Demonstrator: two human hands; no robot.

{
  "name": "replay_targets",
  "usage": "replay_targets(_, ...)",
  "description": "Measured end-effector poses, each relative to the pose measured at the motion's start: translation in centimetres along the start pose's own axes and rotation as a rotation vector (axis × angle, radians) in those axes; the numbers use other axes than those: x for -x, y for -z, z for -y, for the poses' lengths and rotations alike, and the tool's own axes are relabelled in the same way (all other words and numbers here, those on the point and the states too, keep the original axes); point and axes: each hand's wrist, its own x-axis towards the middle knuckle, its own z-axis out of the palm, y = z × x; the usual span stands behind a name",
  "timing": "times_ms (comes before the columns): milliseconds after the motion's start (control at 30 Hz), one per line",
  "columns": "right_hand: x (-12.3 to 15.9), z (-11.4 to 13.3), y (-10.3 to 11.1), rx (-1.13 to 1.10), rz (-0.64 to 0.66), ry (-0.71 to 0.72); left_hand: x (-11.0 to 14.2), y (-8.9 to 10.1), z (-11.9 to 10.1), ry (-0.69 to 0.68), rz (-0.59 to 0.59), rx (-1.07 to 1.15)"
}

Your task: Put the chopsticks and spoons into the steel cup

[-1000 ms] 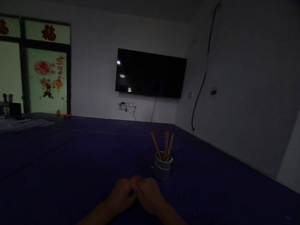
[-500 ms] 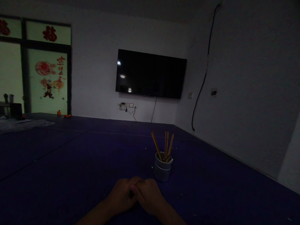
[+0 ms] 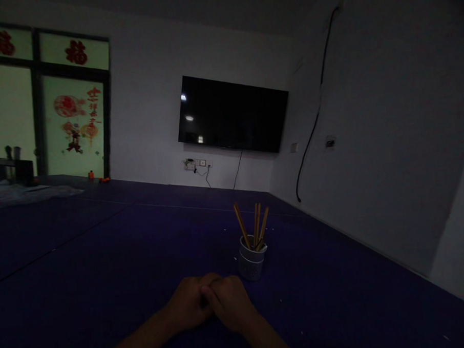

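Clasping left hand (image 3: 190,297), right hand (image 3: 230,298) near cylindrical cup (image 3: 250,264) holding slim sticks (image 3: 242,225).

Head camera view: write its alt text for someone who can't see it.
A person's left hand and right hand are clasped together over a dark purple surface, beside a gray cup of wooden sticks. Beyond, a black television hangs on the wall, with a red-decorated glass door at left.
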Motion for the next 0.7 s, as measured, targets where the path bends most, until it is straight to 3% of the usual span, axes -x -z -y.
replay_targets(333, -0.08, 0.57, 0.39, 0.031, 0.007, -0.036, -0.04, -0.57, -0.07, 0.059, -0.047, 0.034)
replay_targets(700, -0.04, 0.54, 0.37, 0.059, -0.002, -0.005, -0.01, -0.36, 0.02, 0.026, -0.054, -0.005)
